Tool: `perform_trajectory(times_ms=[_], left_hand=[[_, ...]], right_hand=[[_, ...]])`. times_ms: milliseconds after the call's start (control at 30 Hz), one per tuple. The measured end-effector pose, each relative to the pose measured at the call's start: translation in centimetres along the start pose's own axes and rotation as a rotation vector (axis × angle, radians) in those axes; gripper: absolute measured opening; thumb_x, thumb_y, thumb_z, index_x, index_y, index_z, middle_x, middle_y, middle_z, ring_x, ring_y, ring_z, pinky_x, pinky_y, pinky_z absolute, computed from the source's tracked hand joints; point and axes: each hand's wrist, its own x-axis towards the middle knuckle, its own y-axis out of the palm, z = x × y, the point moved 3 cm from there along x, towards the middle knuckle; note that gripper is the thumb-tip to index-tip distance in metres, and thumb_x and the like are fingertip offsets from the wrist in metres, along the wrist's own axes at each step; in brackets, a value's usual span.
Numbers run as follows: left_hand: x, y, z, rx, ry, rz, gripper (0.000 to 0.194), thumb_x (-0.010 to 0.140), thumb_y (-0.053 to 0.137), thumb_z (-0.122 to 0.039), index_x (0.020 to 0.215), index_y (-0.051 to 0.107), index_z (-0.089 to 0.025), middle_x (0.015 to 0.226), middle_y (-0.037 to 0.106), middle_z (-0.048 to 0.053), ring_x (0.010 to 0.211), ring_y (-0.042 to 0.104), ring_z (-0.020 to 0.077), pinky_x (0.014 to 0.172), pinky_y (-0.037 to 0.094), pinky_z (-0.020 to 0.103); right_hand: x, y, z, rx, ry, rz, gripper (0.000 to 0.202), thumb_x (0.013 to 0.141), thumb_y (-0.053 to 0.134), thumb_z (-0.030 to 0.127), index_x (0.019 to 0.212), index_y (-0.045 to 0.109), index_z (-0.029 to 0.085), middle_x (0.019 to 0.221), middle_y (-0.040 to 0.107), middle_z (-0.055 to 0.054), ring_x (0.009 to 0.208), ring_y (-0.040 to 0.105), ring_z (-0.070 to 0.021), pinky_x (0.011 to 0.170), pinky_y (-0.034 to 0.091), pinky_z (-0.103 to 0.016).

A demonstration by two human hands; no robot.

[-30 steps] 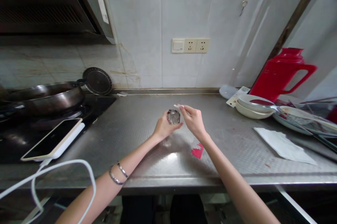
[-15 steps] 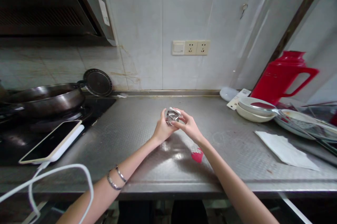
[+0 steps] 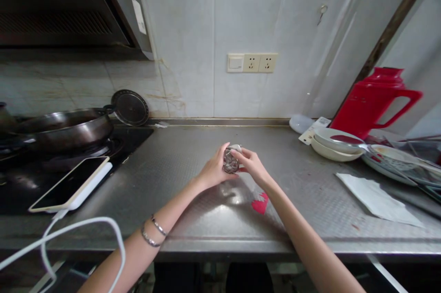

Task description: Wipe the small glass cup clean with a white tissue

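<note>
Between my two hands, above the middle of the metal counter [image 3: 179,183], is a small round glass-like object [image 3: 230,161] with a patterned surface. My left hand [image 3: 217,167] wraps its left side and underside. On the right, my right hand [image 3: 251,164] has its fingers on the upper right edge, near a small white piece [image 3: 236,148] that is partly hidden. What the white piece is, I cannot make out. A torn red piece [image 3: 260,204] lies on the counter below my right hand.
At left, a steel pan [image 3: 69,130] sits on the stove, with a phone [image 3: 70,185] and white cable in front. At right are stacked bowls [image 3: 336,145], a red thermos [image 3: 372,100], a white tissue [image 3: 377,199] and plates [image 3: 396,160].
The round object has turned and shifted slightly right and down, showing more of its patterned face. Both hands moved with it, and the view shifted a little.
</note>
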Motion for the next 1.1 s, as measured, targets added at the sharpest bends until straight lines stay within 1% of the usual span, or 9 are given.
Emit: perform_trajectory(times_ms=[100,200,367,467,567,733,900,1000,1100], left_hand=[[0.1,0.0,0.0,-0.029,0.029,-0.071,0.092,0.056,0.08,-0.032,0.132,0.031,-0.022,0.127,0.052,0.013,0.114,0.054,0.0265,0.095,0.044,0.039],[0.1,0.0,-0.1,-0.087,0.007,-0.089,0.087,0.057,0.08,-0.029,0.128,0.032,-0.021,0.118,0.057,0.011,0.105,0.058,0.0242,0.09,0.046,0.036],[0.1,0.4,0.0,-0.15,-0.01,-0.053,0.086,0.057,0.08,-0.029,0.126,0.031,-0.022,0.12,0.056,0.011,0.103,0.058,0.0237,0.087,0.047,0.036],[0.1,0.6,0.2,-0.16,-0.007,-0.082,0.086,0.054,0.08,-0.024,0.125,0.031,-0.022,0.122,0.054,0.012,0.106,0.057,0.0244,0.09,0.045,0.037],[0.2,0.8,0.3,-0.196,-0.018,-0.099,0.084,0.054,0.08,-0.022,0.122,0.032,-0.021,0.121,0.055,0.011,0.106,0.057,0.0242,0.091,0.044,0.037],[0.4,0.7,0.6,-0.251,-0.038,-0.118,0.08,0.056,0.079,-0.023,0.121,0.031,-0.022,0.119,0.057,0.01,0.102,0.058,0.0219,0.088,0.044,0.035],[0.5,0.5,0.6,-0.194,-0.087,-0.137,0.082,0.053,0.081,-0.025,0.121,0.034,-0.02,0.115,0.057,0.01,0.092,0.059,0.0195,0.081,0.047,0.031],[0.3,0.7,0.2,-0.184,-0.072,-0.121,0.082,0.053,0.081,-0.026,0.122,0.036,-0.02,0.114,0.058,0.009,0.092,0.059,0.0197,0.081,0.047,0.031],[0.1,0.9,-0.1,-0.209,-0.036,-0.114,0.082,0.055,0.08,-0.025,0.123,0.035,-0.02,0.117,0.057,0.01,0.098,0.059,0.0206,0.084,0.046,0.031]], right_hand=[[0.6,-0.4,-0.7,0.077,0.023,-0.026,0.044,0.08,0.052,0.055,0.095,0.064,0.016,0.09,0.069,-0.008,0.065,0.065,-0.0153,0.054,0.054,-0.027],[1.2,-0.9,-1.4,0.044,-0.014,-0.071,0.041,0.079,0.054,0.053,0.089,0.065,0.015,0.085,0.069,-0.007,0.063,0.065,-0.0163,0.058,0.054,-0.029],[0.9,-1.4,-0.7,-0.361,-0.353,-0.244,0.042,0.083,0.049,0.049,0.063,0.063,0.015,0.06,0.063,-0.002,0.065,0.062,-0.0188,0.06,0.049,-0.026],[0.2,-1.0,0.0,-0.379,-0.463,-0.205,0.038,0.087,0.046,0.044,0.079,0.071,0.016,0.078,0.072,-0.004,0.077,0.066,-0.0215,0.067,0.05,-0.027],[-0.4,-0.7,0.6,-0.391,-0.514,-0.167,0.032,0.087,0.048,0.039,0.093,0.072,0.019,0.099,0.072,-0.004,0.091,0.067,-0.0254,0.079,0.051,-0.033],[-1.1,-1.0,1.3,-0.426,-0.591,-0.197,0.026,0.086,0.051,0.034,0.096,0.073,0.026,0.096,0.073,0.001,0.105,0.063,-0.0284,0.094,0.047,-0.044],[-1.0,-1.7,1.2,-0.379,-0.551,-0.328,0.029,0.087,0.05,0.036,0.084,0.074,0.02,0.075,0.073,0.0,0.099,0.065,-0.0293,0.083,0.052,-0.038],[-0.6,-1.5,1.0,-0.347,-0.529,-0.318,0.031,0.088,0.048,0.037,0.091,0.073,0.018,0.088,0.074,-0.002,0.093,0.067,-0.0255,0.08,0.052,-0.034],[-0.3,-1.0,0.7,-0.33,-0.519,-0.223,0.028,0.088,0.05,0.036,0.098,0.072,0.022,0.103,0.072,-0.003,0.103,0.064,-0.0254,0.088,0.05,-0.037]])
